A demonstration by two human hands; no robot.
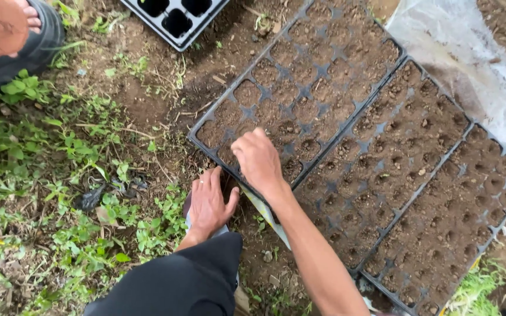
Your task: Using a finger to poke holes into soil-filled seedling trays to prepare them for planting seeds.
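My right hand (259, 161) rests on the near corner of the first seed tray (300, 88), fingers curled down into one of the soil-filled cells at the lower middle of the frame; whether anything is pinched between the fingertips I cannot tell. My left hand (209, 202) lies just beside it, lower and to the left, fingers spread flat on something pale above my dark trouser knee (188, 281), gripping nothing that I can see. The tray runs toward the upper middle. Two more filled trays (440, 199) lie side by side to its right, reaching the lower right. An empty black tray (174, 17) sits at the top. Weeds (42, 169) cover the left, and clear plastic sheet (469, 64) lies upper right.
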